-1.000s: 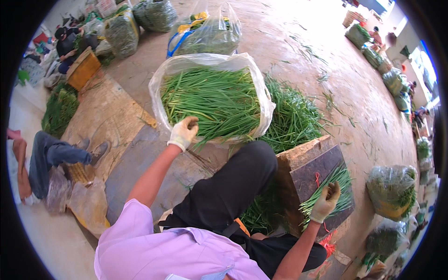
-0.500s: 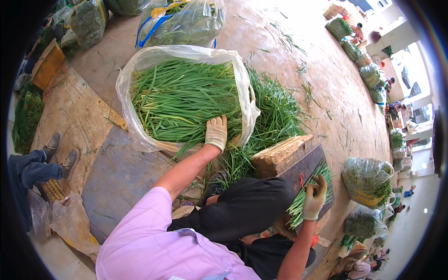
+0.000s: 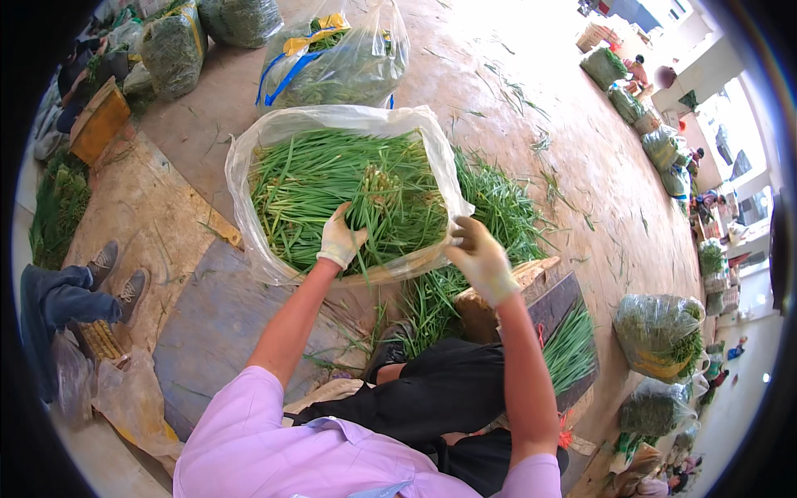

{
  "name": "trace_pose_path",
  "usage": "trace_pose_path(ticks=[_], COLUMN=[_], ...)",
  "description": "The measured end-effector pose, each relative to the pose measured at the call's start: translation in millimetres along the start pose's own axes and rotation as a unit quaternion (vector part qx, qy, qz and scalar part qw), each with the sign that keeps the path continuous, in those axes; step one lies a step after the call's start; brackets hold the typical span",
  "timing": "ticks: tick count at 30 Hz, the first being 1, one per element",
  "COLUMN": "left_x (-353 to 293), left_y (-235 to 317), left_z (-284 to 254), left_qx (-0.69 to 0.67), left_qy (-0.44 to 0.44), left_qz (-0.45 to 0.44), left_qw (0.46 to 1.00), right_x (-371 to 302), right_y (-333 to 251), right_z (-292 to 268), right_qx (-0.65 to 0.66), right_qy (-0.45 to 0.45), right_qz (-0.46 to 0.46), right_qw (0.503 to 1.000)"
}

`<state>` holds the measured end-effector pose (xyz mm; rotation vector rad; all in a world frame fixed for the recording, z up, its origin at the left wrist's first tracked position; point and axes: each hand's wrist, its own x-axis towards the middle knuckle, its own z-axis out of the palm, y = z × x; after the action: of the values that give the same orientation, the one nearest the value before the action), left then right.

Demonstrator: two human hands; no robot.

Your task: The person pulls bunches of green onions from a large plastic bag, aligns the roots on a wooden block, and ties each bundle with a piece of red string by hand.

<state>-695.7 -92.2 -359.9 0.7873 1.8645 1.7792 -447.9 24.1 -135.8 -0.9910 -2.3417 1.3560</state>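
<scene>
nearest, green stalks (image 3: pixel 571 350) are lying on a dark board (image 3: pixel 554 300); beyond, the right hand (image 3: pixel 483 261) is hanging half-curled by the plastic bag (image 3: pixel 452 178), apparently holding nothing. the left hand (image 3: pixel 341 239) is loosely gripping a bunch of greens (image 3: pixel 379 192) inside that bag, seemingly gathering a handful; the next move is probably calling for an even grip.

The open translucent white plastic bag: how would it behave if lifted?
The translucent white plastic bag probably flops, looking thin and crumpled. It may feel heavy, packed with long green leaves; tilting could spill them from the open top.
</scene>
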Motion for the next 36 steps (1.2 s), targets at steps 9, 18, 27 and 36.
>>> trace_pose_path(ticks=[9,18,27,36], left_x=[-61.1,-64.9,-74.7,-107.3], left_y=[59.7,13.7,56.7,141.2], left_z=[44.2,-21.5,-3.9,50.4], left_qx=[0.122,0.393,0.173,-0.253], left_qy=[-0.086,-0.146,-0.023,-0.433], left_qz=[0.096,0.209,0.122,-0.195], left_qw=[0.984,0.883,0.977,0.843], right_x=[92.9,60.7,20.9,16.3], right_y=[81.7,64.4,117.6,85.7], right_z=[118.4,-92.0,-124.9,-97.3], right_qx=[0.329,0.61,0.624,0.679], right_qy=[0.112,0.296,0.375,0.368], right_qz=[-0.025,-0.085,-0.125,-0.149], right_qw=[0.937,0.73,0.674,0.617])
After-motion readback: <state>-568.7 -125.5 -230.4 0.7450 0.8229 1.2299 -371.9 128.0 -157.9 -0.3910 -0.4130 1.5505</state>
